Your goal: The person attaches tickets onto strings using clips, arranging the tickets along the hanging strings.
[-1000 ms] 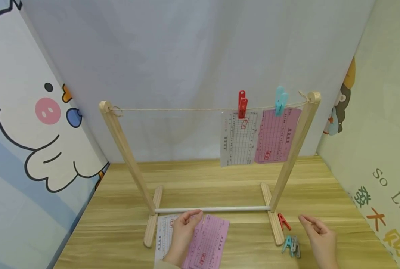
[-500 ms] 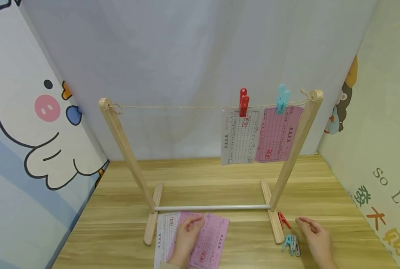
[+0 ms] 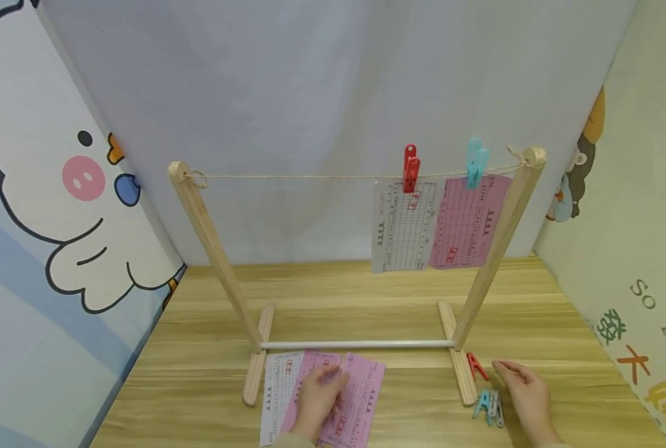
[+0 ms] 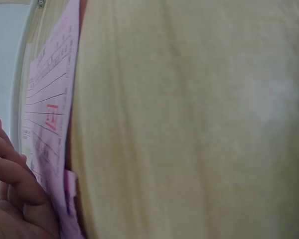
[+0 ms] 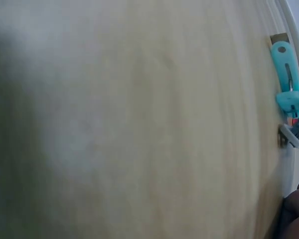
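Note:
My left hand (image 3: 320, 397) is low over the pink printed slips (image 3: 367, 379), its fingers bent loosely at their surface. In the left wrist view these fingers (image 4: 17, 181) lie against a pink slip (image 4: 52, 107). A white slip (image 3: 281, 379) shows at the left of the pink ones, partly beneath them. On the right, my right hand (image 3: 525, 395) rests near the table, fingers loosely curled and holding nothing. Beside it lie a red clothespin (image 3: 476, 366), a light blue clothespin (image 3: 482, 403) and a grey clothespin (image 3: 496, 407).
A wooden rack (image 3: 215, 255) with a string (image 3: 288, 177) and white bottom bar (image 3: 360, 344) stands behind the hands. From the string's right part hang a white slip (image 3: 404, 230) under a red clothespin (image 3: 411, 168) and a pink slip (image 3: 467, 224) under a light blue clothespin (image 3: 477, 165).
My left hand has come down onto the pink slips and moved slightly right. My right hand has shifted a little left, still beside the clothespins. The view has moved slightly.

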Demonstrator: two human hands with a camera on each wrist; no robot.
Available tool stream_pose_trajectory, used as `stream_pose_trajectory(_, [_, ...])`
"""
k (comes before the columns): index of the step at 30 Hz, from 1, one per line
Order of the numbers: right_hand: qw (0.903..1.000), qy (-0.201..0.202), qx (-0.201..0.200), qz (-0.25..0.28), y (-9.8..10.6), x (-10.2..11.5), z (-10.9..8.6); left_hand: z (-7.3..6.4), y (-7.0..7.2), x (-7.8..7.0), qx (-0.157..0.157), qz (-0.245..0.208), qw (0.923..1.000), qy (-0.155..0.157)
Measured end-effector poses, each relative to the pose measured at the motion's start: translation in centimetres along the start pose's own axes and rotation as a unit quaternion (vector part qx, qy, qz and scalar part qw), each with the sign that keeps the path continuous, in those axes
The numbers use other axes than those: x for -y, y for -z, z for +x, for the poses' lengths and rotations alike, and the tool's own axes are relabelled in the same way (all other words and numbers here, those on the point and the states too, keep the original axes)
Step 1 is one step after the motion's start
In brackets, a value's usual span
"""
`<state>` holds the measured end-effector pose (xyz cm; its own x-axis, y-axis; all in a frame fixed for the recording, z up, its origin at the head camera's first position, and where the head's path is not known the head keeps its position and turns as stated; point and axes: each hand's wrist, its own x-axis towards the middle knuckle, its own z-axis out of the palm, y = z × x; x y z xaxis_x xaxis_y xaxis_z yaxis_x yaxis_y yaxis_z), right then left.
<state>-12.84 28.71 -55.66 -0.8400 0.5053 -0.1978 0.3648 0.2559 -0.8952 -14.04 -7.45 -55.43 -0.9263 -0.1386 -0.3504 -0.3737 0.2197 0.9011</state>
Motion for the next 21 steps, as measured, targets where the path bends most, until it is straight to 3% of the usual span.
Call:
stream_pose_trajectory(5, [0.9995,-0.002,0.012,-0.029,0.1,-0.2,0.3,0.1,-0.2,0.3,-0.010,0.011,0.9999,0.003])
stream_pose_trajectory(13, [0.9945,-0.014,0.084,-0.061,0.9,-0.4,0.9,0.2,-0.6,0.3,-0.056,0.076,0.9953,-0.020])
stream_pose_trajectory(21, [0.9903,-0.011,0.109,-0.085,0.9,-0.4,1.2,0.3,-0.6,0.4,-0.051,0.086,0.9950,-0.007])
